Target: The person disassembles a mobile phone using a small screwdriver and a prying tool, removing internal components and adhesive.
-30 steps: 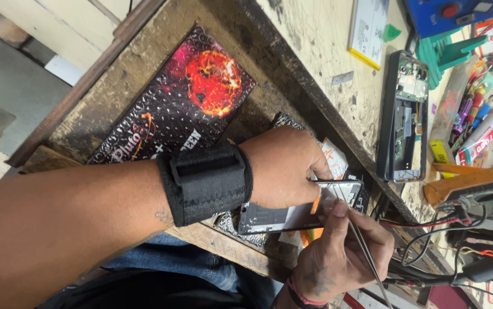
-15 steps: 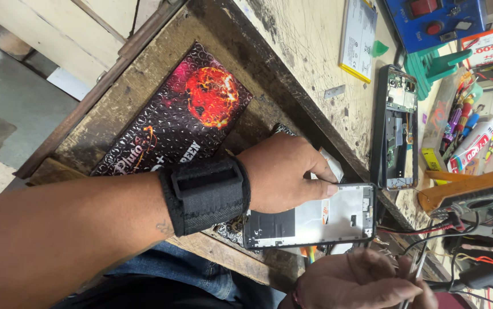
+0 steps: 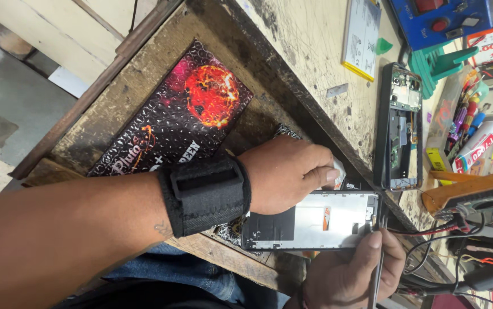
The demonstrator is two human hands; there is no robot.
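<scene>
Over the drawer (image 3: pixel 115 123), your left hand (image 3: pixel 283 171) pins the frame (image 3: pixel 312 220); right hand (image 3: pixel 349 274) pinches tweezers (image 3: pixel 379 260); next, steady tip placement.

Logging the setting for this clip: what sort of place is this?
Most likely a phone repair bench. The left hand steadies an opened phone frame while the right hand works at it with a thin metal tool. A second dismantled phone, a loose flat battery and tangled wires lie nearby.
</scene>
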